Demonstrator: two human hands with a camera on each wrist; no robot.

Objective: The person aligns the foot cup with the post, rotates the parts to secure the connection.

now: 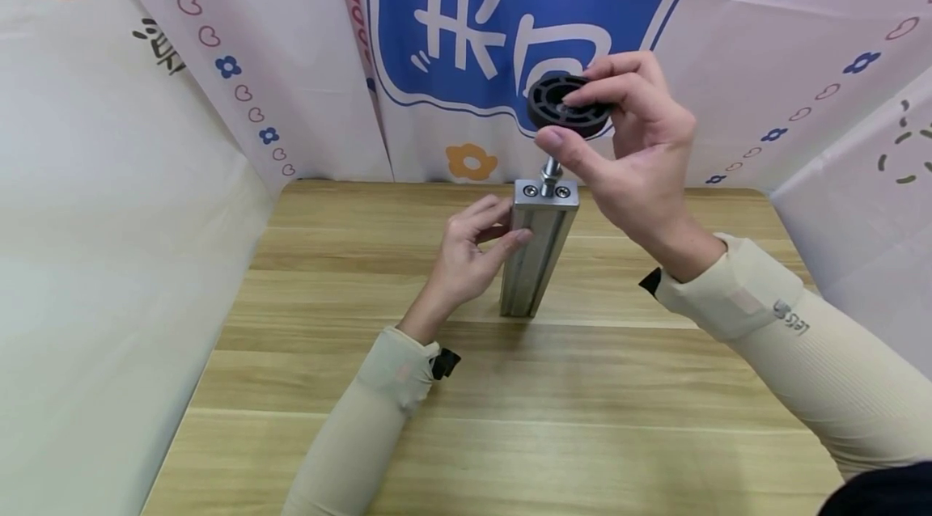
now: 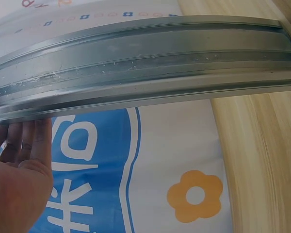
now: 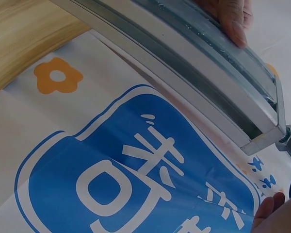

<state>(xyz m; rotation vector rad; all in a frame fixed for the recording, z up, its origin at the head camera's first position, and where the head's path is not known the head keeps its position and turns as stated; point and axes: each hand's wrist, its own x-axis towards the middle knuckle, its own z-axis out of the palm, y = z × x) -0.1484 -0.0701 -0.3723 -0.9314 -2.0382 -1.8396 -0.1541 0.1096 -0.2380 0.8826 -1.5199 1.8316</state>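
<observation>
An aluminium profile (image 1: 530, 265) stands upright on the wooden table, grooves running along its sides. My left hand (image 1: 466, 257) holds it near the top, thumb on the near face and fingers at the side. On the upper end sits a metal end plate (image 1: 546, 205) with two screws. From that plate rises a threaded stud (image 1: 551, 175) with a nut. A black round levelling foot (image 1: 542, 110) tops the stud, and my right hand (image 1: 644, 156) grips it between thumb and fingers. In the right wrist view the foot is mostly cut off at the edge.
The wooden table (image 1: 313, 370) extends around the profile's base. Behind it hangs a printed cloth (image 1: 429, 140) with a blue sign and an orange flower, near the raised right hand. White cloth (image 1: 124, 257) also borders the left side.
</observation>
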